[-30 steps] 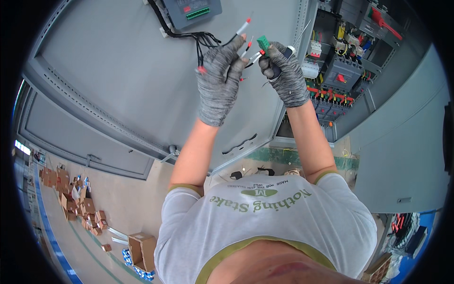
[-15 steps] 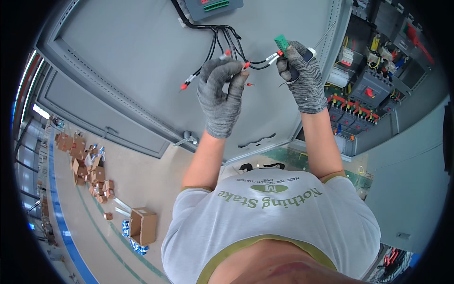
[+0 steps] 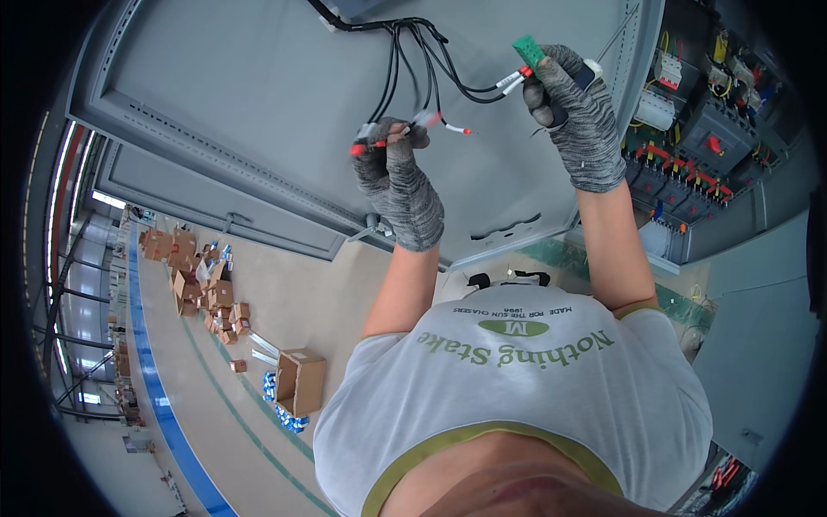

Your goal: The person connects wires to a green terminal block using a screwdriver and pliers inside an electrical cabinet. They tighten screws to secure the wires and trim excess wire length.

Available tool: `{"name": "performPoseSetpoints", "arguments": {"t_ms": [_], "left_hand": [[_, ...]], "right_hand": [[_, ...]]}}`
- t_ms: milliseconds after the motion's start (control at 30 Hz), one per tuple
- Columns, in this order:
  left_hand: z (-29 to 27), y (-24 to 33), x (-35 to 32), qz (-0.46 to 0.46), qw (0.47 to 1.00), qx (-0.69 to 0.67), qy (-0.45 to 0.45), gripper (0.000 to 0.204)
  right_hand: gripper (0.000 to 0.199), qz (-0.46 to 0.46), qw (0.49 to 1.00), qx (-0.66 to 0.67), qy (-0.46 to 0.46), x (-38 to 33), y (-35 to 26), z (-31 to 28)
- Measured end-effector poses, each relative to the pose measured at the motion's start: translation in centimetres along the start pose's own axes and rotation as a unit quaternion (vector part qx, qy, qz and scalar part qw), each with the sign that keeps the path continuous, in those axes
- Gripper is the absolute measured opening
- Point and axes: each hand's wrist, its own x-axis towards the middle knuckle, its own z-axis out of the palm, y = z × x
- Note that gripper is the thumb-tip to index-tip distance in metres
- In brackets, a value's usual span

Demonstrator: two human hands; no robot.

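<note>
Two gloved hands are up at the inside of a big grey cabinet door [image 3: 258,95]. The left hand [image 3: 398,177] has its fingers closed tight on a few black wires [image 3: 405,65] with red tips, and one red tip [image 3: 357,150] pokes out past the hand on its left side. The right hand [image 3: 575,112] is curled shut around a dark tool handle, and a small green piece [image 3: 529,50] sticks out above the knuckles. One more wire end with a white sleeve and a red tip [image 3: 517,77] sits right at the front of that hand, touching the tool or just beside it (I cannot tell which). The wires all hang down from a box at the top edge of the door, just past the top of the picture. One loose red-tipped wire [image 3: 461,131] dangles between the two hands. To the right, the open cabinet [image 3: 706,146] is full of switches and coloured wires. I think the wires could slip out of the left hand if it lets go a little, because they are thin and springy. The loose one could get mixed up with the others. Pulling hard could tug a wire out of the box up top.
</note>
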Motion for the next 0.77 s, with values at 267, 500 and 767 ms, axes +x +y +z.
{"name": "performPoseSetpoints", "arguments": {"t_ms": [267, 500, 767], "left_hand": [[0.0, 0.0, -0.4, -0.025, 0.999, 0.020, 0.026, 0.015], [-0.7, 0.0, -0.5, -0.065, 0.996, -0.064, 0.001, 0.018], [-1.4, -0.5, -0.3, -0.092, 0.990, -0.098, -0.042, 0.018]], "right_hand": [[0.023, -0.012, 1.000, 0.020, -0.013, 0.2, 0.4, -0.3], [0.020, -0.004, 0.999, 0.023, -0.025, 0.1, 0.1, 0.0], [0.021, -0.004, 0.999, 0.029, -0.023, 0.1, 0.3, 0.1]]}}
